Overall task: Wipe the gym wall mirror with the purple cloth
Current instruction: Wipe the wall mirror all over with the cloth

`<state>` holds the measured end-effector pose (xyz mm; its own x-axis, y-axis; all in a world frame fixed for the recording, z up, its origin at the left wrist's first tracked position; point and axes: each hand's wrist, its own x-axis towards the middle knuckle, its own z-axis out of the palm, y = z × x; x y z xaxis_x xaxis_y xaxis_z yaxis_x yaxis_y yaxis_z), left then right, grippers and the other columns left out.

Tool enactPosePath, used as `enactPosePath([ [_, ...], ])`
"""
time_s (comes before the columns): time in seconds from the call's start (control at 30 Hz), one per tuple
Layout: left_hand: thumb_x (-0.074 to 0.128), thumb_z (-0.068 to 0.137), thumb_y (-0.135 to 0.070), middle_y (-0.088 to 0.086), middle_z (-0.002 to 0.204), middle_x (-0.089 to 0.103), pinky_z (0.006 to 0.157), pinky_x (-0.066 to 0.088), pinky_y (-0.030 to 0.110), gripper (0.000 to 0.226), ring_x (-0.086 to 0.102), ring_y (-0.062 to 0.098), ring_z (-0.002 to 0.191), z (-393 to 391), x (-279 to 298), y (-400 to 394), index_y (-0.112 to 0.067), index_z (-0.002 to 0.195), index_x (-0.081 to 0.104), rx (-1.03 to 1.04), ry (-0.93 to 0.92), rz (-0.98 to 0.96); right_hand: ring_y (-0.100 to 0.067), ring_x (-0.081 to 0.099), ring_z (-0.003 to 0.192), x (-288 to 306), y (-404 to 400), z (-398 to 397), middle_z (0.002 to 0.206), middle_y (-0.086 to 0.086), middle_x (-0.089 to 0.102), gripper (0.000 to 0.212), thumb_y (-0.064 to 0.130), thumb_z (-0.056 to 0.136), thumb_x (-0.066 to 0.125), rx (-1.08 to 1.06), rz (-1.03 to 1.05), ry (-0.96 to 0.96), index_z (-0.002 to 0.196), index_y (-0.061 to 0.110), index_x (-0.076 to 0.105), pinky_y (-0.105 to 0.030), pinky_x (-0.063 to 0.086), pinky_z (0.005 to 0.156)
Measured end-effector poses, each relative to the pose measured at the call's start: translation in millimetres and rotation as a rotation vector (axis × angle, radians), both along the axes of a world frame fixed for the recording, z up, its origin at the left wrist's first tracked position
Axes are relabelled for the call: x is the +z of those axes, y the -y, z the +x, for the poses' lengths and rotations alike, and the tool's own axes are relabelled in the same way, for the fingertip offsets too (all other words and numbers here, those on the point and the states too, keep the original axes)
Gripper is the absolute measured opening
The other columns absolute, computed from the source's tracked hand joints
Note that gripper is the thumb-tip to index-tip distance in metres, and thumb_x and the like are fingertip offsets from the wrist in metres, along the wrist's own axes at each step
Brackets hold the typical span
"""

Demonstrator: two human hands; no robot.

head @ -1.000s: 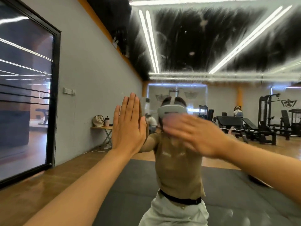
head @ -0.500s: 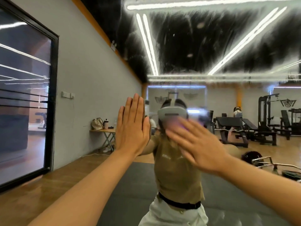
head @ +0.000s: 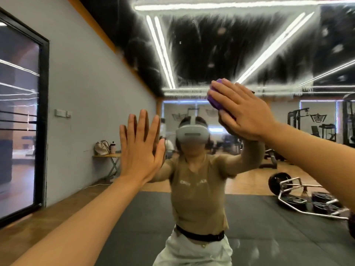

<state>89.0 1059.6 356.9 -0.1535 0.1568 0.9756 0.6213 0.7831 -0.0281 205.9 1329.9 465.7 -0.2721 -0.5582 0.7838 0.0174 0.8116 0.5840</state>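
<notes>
Nearest the camera, at seven o'clock, the left hand [head: 141,148] stays braced flat on the mirror [head: 249,54], fingers straight and together. At one o'clock the right hand [head: 244,110] has swept up from chest height to above the reflected headset, fingers extended and pressing the bunched purple cloth [head: 215,97] against the glass. Its stroke has climbed into the smeared upper band, so, by my reckoning, wiping is under way with streaks remaining. Farther off, at three o'clock, reflected weight machines [head: 315,123] stand
</notes>
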Motion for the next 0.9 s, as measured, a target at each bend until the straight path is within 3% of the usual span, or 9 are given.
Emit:
enactPosePath([
  [0.13, 0.031, 0.099, -0.046, 0.011, 0.169, 0.000, 0.123, -0.015, 0.036, 0.071, -0.005, 0.030, 0.155, 6, -1, -21, -0.019, 0.162, 0.013, -0.023, -0.025, -0.029, -0.025, 0.018, 0.154, -38, 6, -6, 0.164, -0.008, 0.028, 0.056, 0.031, 0.102, 0.037, 0.078, -0.162, -0.075, 0.156, 0.013, 0.036, -0.041, 0.010, 0.127],
  [0.23, 0.030, 0.099, -0.047, 0.011, 0.169, 0.000, 0.123, -0.016, 0.037, 0.071, -0.008, 0.030, 0.154, 7, -1, -29, -0.017, 0.162, 0.014, 0.002, -0.028, -0.002, -0.028, 0.019, 0.154, -79, -5, 0, 0.164, -0.009, 0.027, 0.056, 0.032, 0.102, 0.040, 0.032, -0.021, -0.009, 0.155, 0.013, 0.037, -0.049, 0.018, 0.125],
  [0.4, 0.027, 0.099, -0.046, 0.012, 0.169, 0.000, 0.122, -0.018, 0.036, 0.071, -0.010, 0.028, 0.154, 9, -4, -34, -0.017, 0.162, 0.012, -0.017, -0.018, 0.026, -0.027, 0.019, 0.154, -137, -42, 23, 0.166, -0.003, 0.026, 0.057, 0.033, 0.103, 0.042, -0.066, 0.318, 0.182, 0.157, 0.018, 0.034, -0.048, 0.021, 0.123],
  [0.57, 0.027, 0.099, -0.047, 0.013, 0.169, 0.000, 0.122, -0.018, 0.036, 0.071, -0.011, 0.028, 0.154, 13, -5, -38, -0.016, 0.162, 0.014, -0.018, -0.004, 0.023, -0.023, 0.018, 0.154, -131, -64, 26, 0.167, 0.000, 0.021, 0.060, 0.034, 0.102, 0.045, -0.122, 0.451, 0.246, 0.159, 0.023, 0.029, -0.044, 0.021, 0.123],
  [0.67, 0.027, 0.100, -0.048, 0.015, 0.169, 0.001, 0.122, -0.018, 0.037, 0.072, -0.013, 0.027, 0.153, 11, -5, -37, -0.014, 0.162, 0.014, -0.006, -0.023, 0.004, -0.022, 0.017, 0.155, -100, -67, 24, 0.167, -0.001, 0.021, 0.057, 0.032, 0.103, 0.036, -0.122, 0.525, 0.289, 0.159, 0.021, 0.030, -0.044, 0.018, 0.125],
  [0.9, 0.025, 0.099, -0.054, 0.014, 0.168, -0.007, 0.122, -0.018, 0.039, 0.077, -0.012, 0.033, 0.154, 19, -6, -52, -0.014, 0.160, 0.002, -0.004, 0.008, 0.076, -0.025, 0.021, 0.153, 7, -64, 32, 0.164, -0.006, 0.028, 0.057, 0.032, 0.102, 0.032, -0.070, -0.048, -0.007, 0.156, 0.016, 0.035, -0.037, 0.009, 0.126],
])
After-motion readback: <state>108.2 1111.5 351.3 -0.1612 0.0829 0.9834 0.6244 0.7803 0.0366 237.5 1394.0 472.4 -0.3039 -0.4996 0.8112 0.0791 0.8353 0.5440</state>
